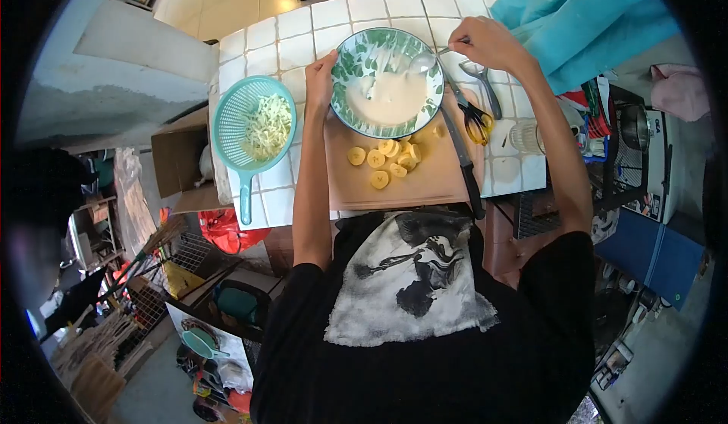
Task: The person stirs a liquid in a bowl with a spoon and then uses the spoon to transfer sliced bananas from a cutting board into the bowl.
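Note:
A green and white bowl (pixel 353 113) holds pale, creamy batter (pixel 390 99). My left hand (pixel 320 79) grips the bowl's left rim. Pinched in my right hand (pixel 481 43), at the bowl's upper right, is the handle of a spoon (pixel 422 63) whose head is over the right side of the bowl. Below the bowl, several yellow banana slices (pixel 379 179) lie on a brown cutting board (pixel 349 195). A black-handled knife (pixel 462 155) rests along the board's right edge.
A turquoise strainer (pixel 227 132) of shredded pale vegetable (pixel 267 127) stands at the left. Scissors (pixel 476 123), a peeler (pixel 489 90) and a glass (pixel 523 136) are on the tiled table (pixel 292 22) at the right. Turquoise cloth (pixel 584 22) covers the upper right corner.

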Demonstrator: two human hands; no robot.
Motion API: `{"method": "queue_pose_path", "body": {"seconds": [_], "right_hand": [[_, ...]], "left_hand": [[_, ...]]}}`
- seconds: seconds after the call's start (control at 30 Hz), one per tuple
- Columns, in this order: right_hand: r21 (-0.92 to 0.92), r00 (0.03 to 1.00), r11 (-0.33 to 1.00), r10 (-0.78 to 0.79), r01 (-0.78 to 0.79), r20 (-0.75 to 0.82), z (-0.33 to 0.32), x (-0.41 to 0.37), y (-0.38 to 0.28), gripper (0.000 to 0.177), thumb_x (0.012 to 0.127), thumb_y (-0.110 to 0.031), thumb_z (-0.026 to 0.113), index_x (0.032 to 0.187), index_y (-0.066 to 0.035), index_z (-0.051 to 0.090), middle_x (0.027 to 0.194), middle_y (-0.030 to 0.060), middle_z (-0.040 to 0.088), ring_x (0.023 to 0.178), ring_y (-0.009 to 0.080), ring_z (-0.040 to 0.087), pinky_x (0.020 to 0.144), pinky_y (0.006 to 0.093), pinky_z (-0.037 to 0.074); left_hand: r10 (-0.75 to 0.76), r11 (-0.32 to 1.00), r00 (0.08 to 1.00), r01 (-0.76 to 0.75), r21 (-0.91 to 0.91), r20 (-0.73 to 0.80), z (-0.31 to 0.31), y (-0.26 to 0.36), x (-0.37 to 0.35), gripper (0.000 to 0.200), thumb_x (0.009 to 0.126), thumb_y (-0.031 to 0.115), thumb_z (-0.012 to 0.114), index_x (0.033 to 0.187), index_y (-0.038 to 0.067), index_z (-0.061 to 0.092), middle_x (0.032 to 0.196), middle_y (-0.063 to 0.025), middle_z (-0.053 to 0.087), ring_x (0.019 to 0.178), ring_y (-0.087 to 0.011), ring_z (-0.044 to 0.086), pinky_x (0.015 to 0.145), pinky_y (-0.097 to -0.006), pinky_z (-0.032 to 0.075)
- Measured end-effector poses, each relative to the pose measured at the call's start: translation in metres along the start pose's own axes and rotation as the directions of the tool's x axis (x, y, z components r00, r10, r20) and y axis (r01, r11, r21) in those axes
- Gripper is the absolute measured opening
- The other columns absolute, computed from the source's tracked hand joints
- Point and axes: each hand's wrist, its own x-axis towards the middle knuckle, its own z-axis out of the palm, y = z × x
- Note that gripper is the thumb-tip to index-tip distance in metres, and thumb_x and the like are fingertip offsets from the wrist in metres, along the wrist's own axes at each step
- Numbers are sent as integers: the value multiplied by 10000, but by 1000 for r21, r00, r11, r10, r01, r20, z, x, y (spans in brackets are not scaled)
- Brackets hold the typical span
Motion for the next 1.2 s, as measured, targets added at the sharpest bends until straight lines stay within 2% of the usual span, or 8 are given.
{"method": "queue_pose_path", "body": {"seconds": [0.17, 0.37, 0.47, 0.63, 0.7, 0.9, 1.0, 1.2], "right_hand": [[-35, 976, 999, 13, -5, 217, -3, 12, -1, 172, 777, -143, 636, 843, 8, 686, 793, 178, 667, 698, 295, 641, 672, 350, 495], [352, 918, 935, -95, -51, 386, 47, -1, -9, 230, 746, -199, 650, 853, -1, 693, 815, 167, 676, 784, 278, 651, 739, 360, 492], [394, 948, 915, -47, -85, 314, 63, -4, -27, 211, 779, -180, 641, 859, 11, 684, 761, 158, 668, 700, 237, 635, 699, 329, 481], [355, 976, 927, 49, -123, 210, 82, -8, -50, 227, 792, -200, 628, 902, -12, 691, 780, 156, 673, 719, 248, 645, 701, 335, 484], [397, 976, 894, 157, -206, 153, 88, -13, -57, 212, 802, -232, 610, 899, -71, 708, 764, 152, 664, 754, 297, 645, 700, 373, 493], [504, 973, 836, 225, -216, 44, 71, -29, -59, 211, 819, -229, 607, 896, -60, 707, 772, 162, 666, 709, 285, 648, 675, 361, 502], [427, 966, 872, 256, -240, 21, 50, -33, -60, 236, 837, -197, 633, 919, 18, 685, 819, 170, 681, 749, 221, 658, 692, 308, 520], [372, 977, 904, 195, -212, 82, 66, -39, -52, 232, 825, -185, 640, 914, 25, 681, 824, 184, 675, 733, 229, 661, 703, 324, 516]], "left_hand": [[4, 999, 1000, -3, 43, -24, -1, 4, -6, 309, 898, 248, 584, 864, -41, 686, 769, -31, 653, 653, -71, 542, 622, -216, 432], [33, 998, 998, -29, 57, -61, 3, 6, -8, 310, 895, 255, 594, 856, -39, 686, 767, -23, 651, 651, -68, 534, 619, -219, 429], [20, 998, 998, -16, 64, -53, 2, 6, -7, 308, 896, 253, 594, 859, -37, 687, 766, -24, 651, 651, -68, 532, 621, -220, 430], [27, 999, 999, -26, 31, -35, -2, 1, -2, 308, 899, 247, 590, 855, -42, 686, 766, -27, 652, 649, -67, 532, 621, -220, 430], [28, 999, 999, -27, 23, -34, -1, 4, -3, 307, 899, 243, 588, 851, -44, 686, 766, -28, 652, 647, -66, 531, 620, -220, 430], [62, 997, 998, -61, 41, -29, 0, 3, -4, 296, 901, 224, 579, 845, -47, 683, 771, -30, 648, 681, -73, 525, 661, -222, 418], [39, 999, 999, -39, 20, -30, 1, 3, -4, 296, 901, 227, 580, 847, -45, 684, 774, -28, 649, 681, -70, 524, 658, -221, 417], [54, 996, 998, -51, 77, -29, -1, 3, -4, 300, 901, 235, 582, 855, -43, 684, 780, -23, 645, 687, -66, 521, 655, -219, 416]]}}
